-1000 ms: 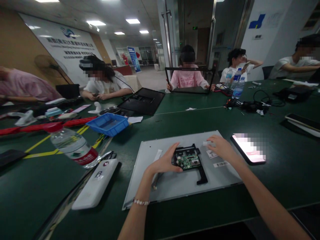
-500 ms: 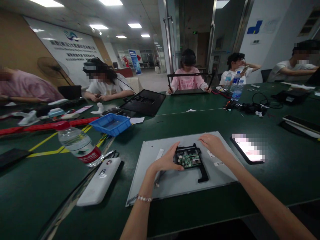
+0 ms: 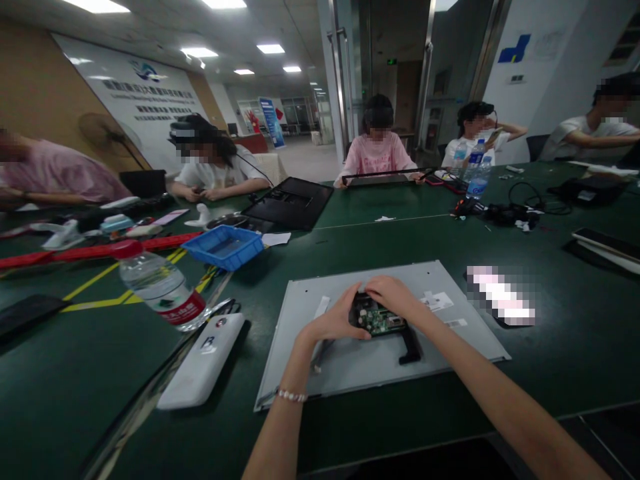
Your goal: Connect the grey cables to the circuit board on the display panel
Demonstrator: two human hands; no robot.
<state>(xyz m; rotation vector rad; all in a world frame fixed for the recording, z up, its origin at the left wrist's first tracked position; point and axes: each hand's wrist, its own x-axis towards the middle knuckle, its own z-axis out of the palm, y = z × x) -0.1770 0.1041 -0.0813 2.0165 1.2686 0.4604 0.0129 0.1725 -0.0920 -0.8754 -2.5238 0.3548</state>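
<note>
A grey metal-backed panel (image 3: 345, 373) lies flat on the green table. On it rests a black plastic bracket (image 3: 411, 350) carrying a green circuit board (image 3: 383, 321). My left hand (image 3: 336, 319) clasps the bracket's left side, thumb at the near edge and fingers at the far one. Over the far edge of the bracket, my right hand (image 3: 393, 295) has its fingers bent down, close to my left fingertips. What those right fingertips touch is mostly hidden by the hand. White labels (image 3: 437, 301) show on the panel, right of the bracket.
Left of the panel are a white power bank (image 3: 203, 363), a red-capped water bottle (image 3: 167, 290) and a blue tray (image 3: 225, 247). A lit phone (image 3: 503, 297) lies to the right. Across the table a person (image 3: 377, 150) handles a black frame (image 3: 385, 178); cables (image 3: 510, 212) lie farther right.
My right hand has moved left, from beside the bracket's far right corner onto its far edge. My left hand keeps its hold. The person opposite has lowered the black frame.
</note>
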